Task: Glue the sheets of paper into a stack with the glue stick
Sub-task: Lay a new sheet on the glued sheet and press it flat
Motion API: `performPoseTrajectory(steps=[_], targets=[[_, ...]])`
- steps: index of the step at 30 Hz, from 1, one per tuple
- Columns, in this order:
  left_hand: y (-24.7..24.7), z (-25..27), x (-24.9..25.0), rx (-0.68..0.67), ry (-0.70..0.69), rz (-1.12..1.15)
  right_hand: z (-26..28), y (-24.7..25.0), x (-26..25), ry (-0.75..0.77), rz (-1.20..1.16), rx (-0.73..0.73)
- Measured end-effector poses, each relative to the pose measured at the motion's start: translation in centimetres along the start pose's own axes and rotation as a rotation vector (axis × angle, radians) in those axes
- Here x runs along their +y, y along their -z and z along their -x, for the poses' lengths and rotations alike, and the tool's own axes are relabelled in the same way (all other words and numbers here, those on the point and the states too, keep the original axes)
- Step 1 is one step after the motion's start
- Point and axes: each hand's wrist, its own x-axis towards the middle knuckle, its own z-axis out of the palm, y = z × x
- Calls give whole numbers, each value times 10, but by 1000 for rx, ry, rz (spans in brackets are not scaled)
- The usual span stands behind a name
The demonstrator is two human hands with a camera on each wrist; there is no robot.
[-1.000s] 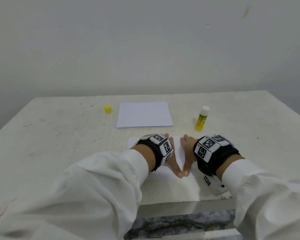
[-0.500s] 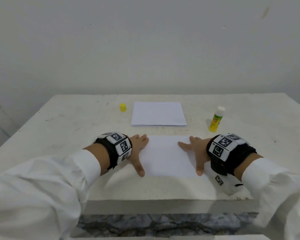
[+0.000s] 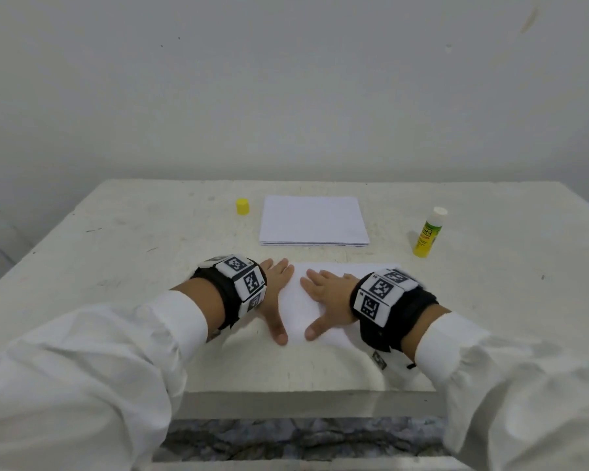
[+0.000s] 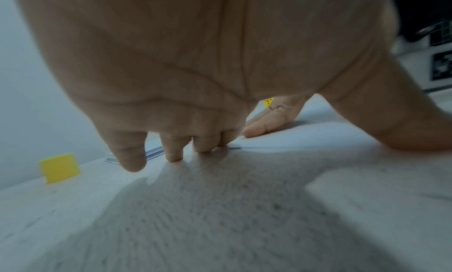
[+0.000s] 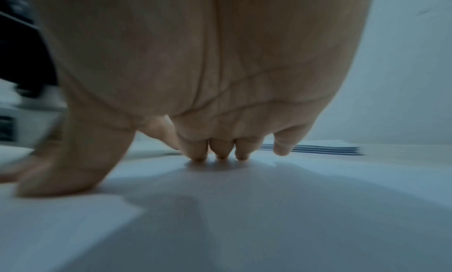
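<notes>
plain pale walls are standing behind the scuffed white table [image 3: 116,253] where we are working. we are pressing a flat white sheet of paper [image 3: 300,307] near the front edge, and our judgement is that we are smoothing it onto whatever lies glued beneath; how many layers sit under it we cannot tell. our left hand [image 3: 274,294] is lying flat at the sheet's left edge, fingers straight and close together, thumb spread toward us. our right hand [image 3: 327,300] is resting flat on the sheet itself, fingers extended and slightly fanned, thumb angled inward; neither hand is gripping anything. the loose stack of white paper sheets [image 3: 312,220] is waiting just beyond, the yellow-labelled glue stick with its white tip [image 3: 429,232] is standing upright to the right, uncapped, and its small yellow cap [image 3: 242,206] is sitting left of the stack. to do this well, we are judging that pressure should be running outward from the middle, keeping corners square, so no bubbles or skew are setting in.
</notes>
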Motion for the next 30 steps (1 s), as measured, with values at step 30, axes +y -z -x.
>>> performPoseTrajectory(steps=[30], targets=[[41,-27,108,104,68,92,44,-12,99,-236,116,-87]])
